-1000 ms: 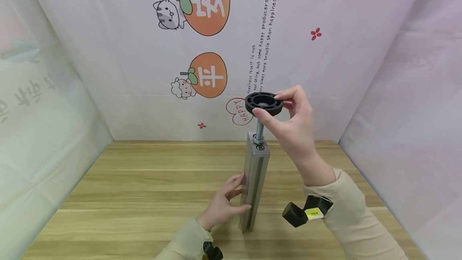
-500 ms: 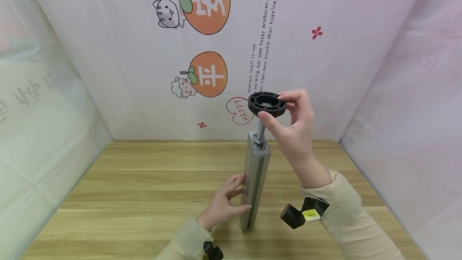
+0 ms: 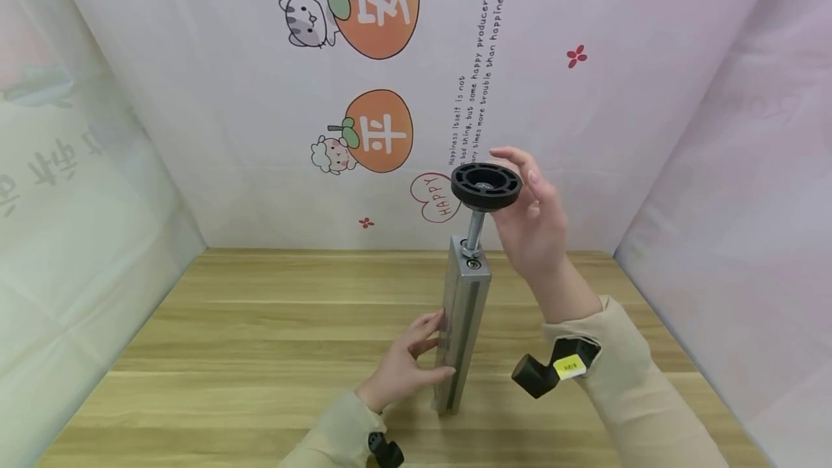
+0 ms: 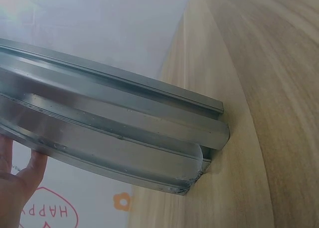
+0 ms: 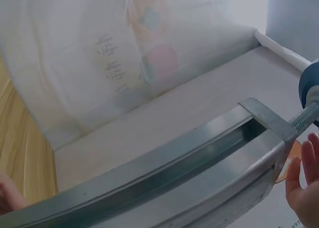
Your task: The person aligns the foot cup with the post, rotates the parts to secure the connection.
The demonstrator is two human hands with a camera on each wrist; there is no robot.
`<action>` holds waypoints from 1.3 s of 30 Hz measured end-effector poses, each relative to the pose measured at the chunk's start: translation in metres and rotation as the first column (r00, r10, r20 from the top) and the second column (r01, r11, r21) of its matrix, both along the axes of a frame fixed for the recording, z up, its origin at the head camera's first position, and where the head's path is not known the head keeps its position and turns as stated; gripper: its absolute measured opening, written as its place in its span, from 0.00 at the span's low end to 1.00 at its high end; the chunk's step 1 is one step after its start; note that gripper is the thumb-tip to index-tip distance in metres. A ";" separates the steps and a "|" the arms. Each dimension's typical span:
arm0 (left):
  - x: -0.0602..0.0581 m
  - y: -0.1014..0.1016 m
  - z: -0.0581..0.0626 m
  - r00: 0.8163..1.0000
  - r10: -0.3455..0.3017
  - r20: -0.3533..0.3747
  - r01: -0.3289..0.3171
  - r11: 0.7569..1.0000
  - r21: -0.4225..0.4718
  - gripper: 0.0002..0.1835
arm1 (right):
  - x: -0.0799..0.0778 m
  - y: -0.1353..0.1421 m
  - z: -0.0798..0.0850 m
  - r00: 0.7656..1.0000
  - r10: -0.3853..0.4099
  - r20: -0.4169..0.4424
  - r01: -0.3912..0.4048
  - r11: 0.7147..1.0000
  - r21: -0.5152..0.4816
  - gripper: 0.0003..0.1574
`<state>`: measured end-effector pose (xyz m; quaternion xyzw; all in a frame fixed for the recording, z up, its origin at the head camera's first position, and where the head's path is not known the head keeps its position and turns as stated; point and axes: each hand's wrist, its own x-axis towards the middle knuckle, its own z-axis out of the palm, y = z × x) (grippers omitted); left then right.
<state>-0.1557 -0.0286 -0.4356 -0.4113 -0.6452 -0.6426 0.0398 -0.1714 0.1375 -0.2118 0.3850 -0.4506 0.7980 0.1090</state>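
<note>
An aluminium extrusion profile (image 3: pixel 464 331) stands upright on the table, its slotted sides showing in both wrist views. From its top end plate rises a threaded rod (image 3: pixel 477 228) with a hex nut (image 3: pixel 471 253) at the base. A round black levelling foot (image 3: pixel 486 198) crowns the rod, tilted slightly. My left hand (image 3: pixel 404 373) holds the profile low down, thumb on the near side and fingers on the far side. Beside and just behind the foot is my right hand (image 3: pixel 538 226), its fingers loosely bent and gripping nothing; in the right wrist view the fingers (image 5: pixel 310 160) sit apart from the rod.
The wood-grain tabletop (image 3: pixel 273 338) meets a printed white cloth backdrop (image 3: pixel 260 114) behind the profile. Cloth side walls rise at left (image 3: pixel 78 222) and right (image 3: pixel 734 222). A black camera mount (image 3: pixel 536 375) hangs from the right sleeve.
My right hand has let go of the black foot's rim, its fingers lifting and moving behind the edge. The foot leans slightly further right. My left hand keeps its hold.
</note>
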 end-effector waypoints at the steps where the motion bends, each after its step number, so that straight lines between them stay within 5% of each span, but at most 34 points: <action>1: 0.000 0.000 0.000 1.000 0.000 0.005 0.000 1.000 -0.003 0.45 | -0.001 0.001 0.001 0.998 0.064 0.029 -0.064 0.998 0.020 0.22; 10: -0.001 0.001 0.004 1.000 0.005 0.028 -0.004 1.000 -0.018 0.43 | -0.012 0.006 0.009 0.917 0.352 0.188 -0.374 0.922 0.099 0.33; 13: -0.001 0.001 0.004 1.000 0.004 0.021 -0.004 1.000 -0.018 0.44 | -0.017 0.005 0.009 0.866 0.469 0.176 -0.485 0.872 0.065 0.32; 19: -0.002 0.001 0.001 1.000 -0.001 0.019 0.001 1.000 -0.014 0.45 | -0.022 0.001 0.006 0.726 0.679 0.112 -0.679 0.733 -0.039 0.31; 23: -0.002 0.001 0.001 1.000 -0.004 0.015 0.004 1.000 -0.003 0.45 | -0.022 -0.002 0.007 0.678 0.730 0.088 -0.724 0.683 -0.094 0.31; 34: -0.003 0.002 -0.002 1.000 -0.001 -0.007 0.001 1.000 0.019 0.45 | -0.026 -0.004 0.005 0.661 0.750 0.019 -0.749 0.661 -0.047 0.28; 39: -0.003 0.002 -0.002 1.000 0.004 -0.005 -0.004 1.000 0.017 0.43 | -0.026 -0.005 0.004 0.675 0.737 0.027 -0.735 0.675 -0.056 0.26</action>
